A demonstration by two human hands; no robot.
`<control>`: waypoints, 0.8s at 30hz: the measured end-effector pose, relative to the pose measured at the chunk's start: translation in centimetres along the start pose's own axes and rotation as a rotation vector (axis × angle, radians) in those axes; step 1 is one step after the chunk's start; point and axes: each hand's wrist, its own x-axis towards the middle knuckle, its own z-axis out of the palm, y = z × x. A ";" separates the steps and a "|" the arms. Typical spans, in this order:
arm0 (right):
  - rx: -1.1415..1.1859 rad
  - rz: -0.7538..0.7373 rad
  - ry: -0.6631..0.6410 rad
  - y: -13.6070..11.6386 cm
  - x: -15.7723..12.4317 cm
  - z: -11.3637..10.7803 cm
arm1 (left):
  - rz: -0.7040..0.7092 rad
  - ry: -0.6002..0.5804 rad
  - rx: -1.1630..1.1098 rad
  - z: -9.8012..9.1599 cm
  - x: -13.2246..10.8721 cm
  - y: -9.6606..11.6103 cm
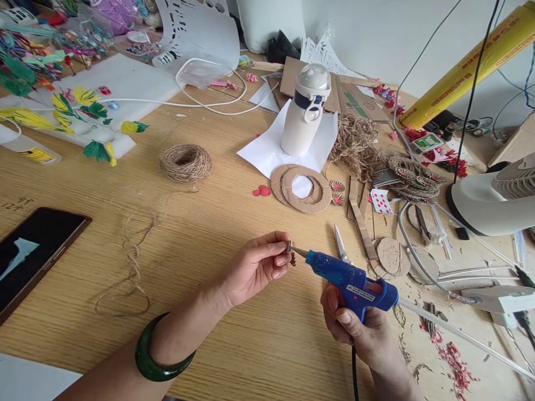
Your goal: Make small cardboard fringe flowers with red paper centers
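The left hand (254, 270), a glossy dark green bangle (161, 348) on its wrist, pinches a small brown corrugated cardboard piece (288, 247) between thumb and fingertips above the pale wooden table (175, 328), while the right hand (355, 328) clenches a blue plastic hot glue gun (346, 275), its thin metal nozzle (299, 252) just beside the piece.

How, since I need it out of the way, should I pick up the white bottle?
Wrap your hand around the white bottle's smooth round body, about midway, coming from the side. It stands upright on white paper, so the side is open and the body is the widest part to grip. The small front loop looks less steady.
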 end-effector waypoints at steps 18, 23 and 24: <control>0.100 -0.226 0.223 -1.5 1.0 -2.9 | 0.097 0.059 0.074 -0.3 0.2 0.6; 0.316 -0.154 0.583 -3.7 0.3 -5.9 | 0.134 0.042 0.097 -0.7 0.3 0.4; 0.344 -0.135 0.622 -3.9 -0.2 -6.4 | 0.137 0.040 0.089 -0.6 0.3 0.3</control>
